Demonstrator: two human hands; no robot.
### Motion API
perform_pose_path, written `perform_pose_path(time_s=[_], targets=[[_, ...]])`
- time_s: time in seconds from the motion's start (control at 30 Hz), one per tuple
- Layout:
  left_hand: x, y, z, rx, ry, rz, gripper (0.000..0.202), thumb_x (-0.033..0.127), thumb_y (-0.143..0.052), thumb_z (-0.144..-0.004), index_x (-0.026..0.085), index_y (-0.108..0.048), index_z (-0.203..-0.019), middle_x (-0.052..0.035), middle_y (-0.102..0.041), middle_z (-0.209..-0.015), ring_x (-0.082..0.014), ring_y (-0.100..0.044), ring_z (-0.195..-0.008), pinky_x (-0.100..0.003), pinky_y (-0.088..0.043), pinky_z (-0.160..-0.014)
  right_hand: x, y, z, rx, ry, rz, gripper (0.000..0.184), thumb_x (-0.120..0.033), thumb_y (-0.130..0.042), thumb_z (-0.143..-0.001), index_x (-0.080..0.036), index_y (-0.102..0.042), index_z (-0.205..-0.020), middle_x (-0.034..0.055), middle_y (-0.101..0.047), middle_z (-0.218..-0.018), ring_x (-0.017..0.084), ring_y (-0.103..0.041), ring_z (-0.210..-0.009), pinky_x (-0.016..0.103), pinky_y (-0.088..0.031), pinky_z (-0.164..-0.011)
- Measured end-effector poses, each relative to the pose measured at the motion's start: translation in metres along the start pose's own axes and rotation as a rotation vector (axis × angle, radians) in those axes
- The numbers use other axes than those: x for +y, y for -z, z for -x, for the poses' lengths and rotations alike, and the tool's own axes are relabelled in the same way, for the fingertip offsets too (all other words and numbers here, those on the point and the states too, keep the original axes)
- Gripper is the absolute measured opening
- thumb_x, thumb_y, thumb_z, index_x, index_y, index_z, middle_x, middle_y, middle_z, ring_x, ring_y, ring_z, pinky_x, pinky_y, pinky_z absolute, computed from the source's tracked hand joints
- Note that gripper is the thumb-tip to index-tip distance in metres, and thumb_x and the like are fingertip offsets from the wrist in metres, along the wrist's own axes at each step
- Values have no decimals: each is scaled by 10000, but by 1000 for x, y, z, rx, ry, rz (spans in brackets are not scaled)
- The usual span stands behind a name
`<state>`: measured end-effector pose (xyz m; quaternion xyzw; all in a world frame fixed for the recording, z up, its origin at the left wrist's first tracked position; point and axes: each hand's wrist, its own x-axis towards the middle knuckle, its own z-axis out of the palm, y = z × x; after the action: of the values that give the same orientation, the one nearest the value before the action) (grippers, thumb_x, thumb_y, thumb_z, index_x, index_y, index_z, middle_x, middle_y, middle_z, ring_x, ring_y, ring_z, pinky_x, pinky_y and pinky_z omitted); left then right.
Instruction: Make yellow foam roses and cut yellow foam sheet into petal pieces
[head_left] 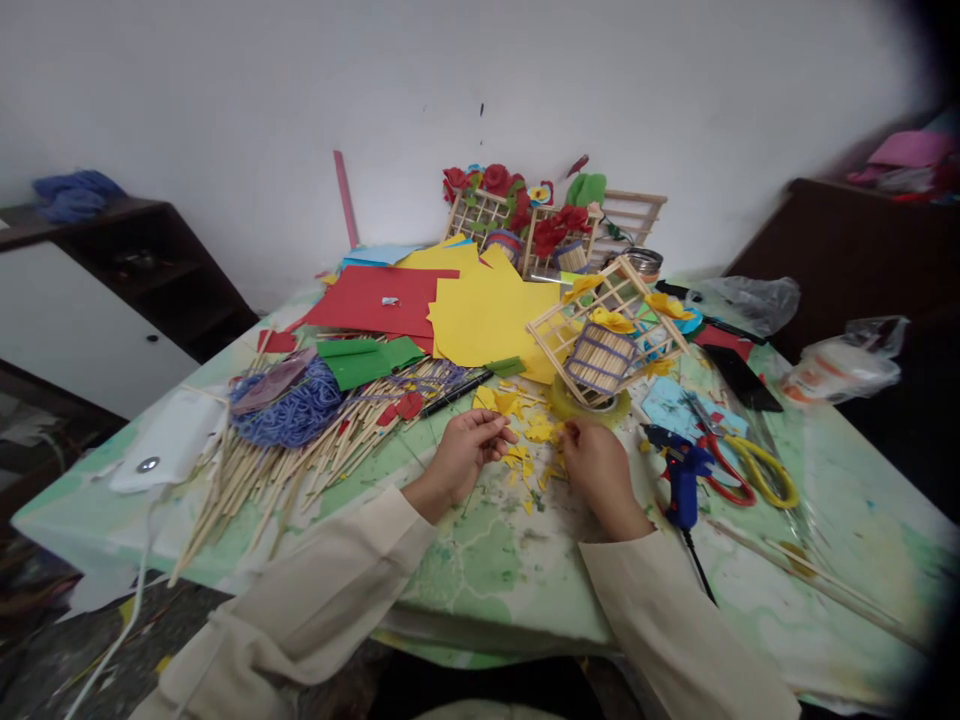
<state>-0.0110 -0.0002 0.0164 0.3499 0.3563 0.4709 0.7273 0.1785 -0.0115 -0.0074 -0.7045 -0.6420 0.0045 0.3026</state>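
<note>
The yellow paper scraps [537, 438] lie in a loose scatter on the table [480, 560], near the middle of its near edge, between the two hands. The left hand [466, 452] is curled, thumb and fingertips closed on one small scrap at the left of the scatter. The right hand [598, 466] rests knuckles-up at the right of it with its fingers bent down onto the pieces; I cannot tell whether it grips one.

Pieces this small and light probably handle best with a fingertip pinch and short, low lifts, the wrists resting on the table for steadiness. Sliding a scrap free of its neighbours before lifting should stop others clinging and being dragged along.

Just beyond the scatter sits a tape roll [589, 402], with a wooden lattice frame [611, 330] leaning over it, so there is little room to reach forward. The blue glue gun [682, 472] and the scissors [744, 466] lie just right of the right hand; its sleeve could catch the gun. Towards the left edge lie wooden sticks [300, 462], and the yellow sheets [487, 312] lie further back.
</note>
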Motion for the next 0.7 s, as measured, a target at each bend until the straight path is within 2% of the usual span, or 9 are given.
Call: perform_pose_path(time_s=[0.07, 0.17, 0.23, 0.3, 0.4, 0.53, 0.6, 0.7], targets=[[0, 0, -1, -5, 0, -7, 223, 259, -705, -690, 101, -574, -777, -37, -649, -669, -44, -529, -494, -145, -404, -471, -2, 13, 5, 23, 21, 22, 177, -261, -501, -776, -180, -652, -823, 75, -641, -755, 201, -549, -685, 300, -346, -601], [0, 1, -2, 24, 5, -16, 243, 268, -709, -692, 106, -562, -796, -38, -654, -674, -42, -533, -489, -141, -408, -469, -4, 44, 23, 98, 70, -9, 219, -316, -516, -814, -156, -633, -908, 81, -650, -824, 195, -568, -718, 309, -404, -657], [-1, 1, -3, 47, 10, -25, 255, 279, -705, -698, 111, -554, -816, -41, -662, -683, -43, -534, -481, -141, -407, -464, 0, 66, 39, 224, 111, -49, 170, -303, -524, -833, -168, -627, -851, 49, -633, -756, 162, -550, -660, 285, -413, -643], [-1, 1, -3, 58, 13, -40, 262, 292, -697, -706, 118, -543, -827, -44, -669, -686, -46, -536, -471, -141, -397, -449, 11, 83, 54, 406, 108, -11, 119, -270, -549, -826, -179, -613, -786, 30, -611, -709, 152, -533, -647, 283, -410, -658], [-1, 1, -2, 47, 3, -69, 261, 304, -686, -715, 122, -526, -810, -48, -673, -681, -41, -514, -440, -136, -349, -409, 38, 95, 67, 551, 11, 86, 138, -302, -559, -813, -174, -593, -774, 33, -574, -695, 166, -510, -646, 304, -400, -654], [-1, 0, -2, 28, -25, -95, 261, 320, -670, -727, 124, -506, -781, -49, -669, -657, -10, -407, -366, -134, -228, -354, 73, 89, 67, 475, -147, 193, 343, -477, -578, -740, -151, -539, -838, 86, -533, -789, 255, -484, -805, 395, -379, -740], [-1, 1, -3, 40, -37, -92, 256, 317, -663, -726, 127, -504, -788, -44, -666, -643, -4, -367, -350, -138, -181, -345, 84, 82, 65, 405, -221, 160, 383, -520, -564, -718, -158, -504, -825, 76, -494, -780, 250, -459, -791, 401, -371, -738], [0, 3, -5, 65, -51, -73, 249, 303, -662, -713, 128, -512, -807, -38, -661, -628, -5, -353, -349, -145, -157, -347, 96, 75, 61, 360, -316, 101, 349, -517, -561, -685, -192, -455, -750, 29, -436, -699, 220, -431, -716, 393, -364, -717]])
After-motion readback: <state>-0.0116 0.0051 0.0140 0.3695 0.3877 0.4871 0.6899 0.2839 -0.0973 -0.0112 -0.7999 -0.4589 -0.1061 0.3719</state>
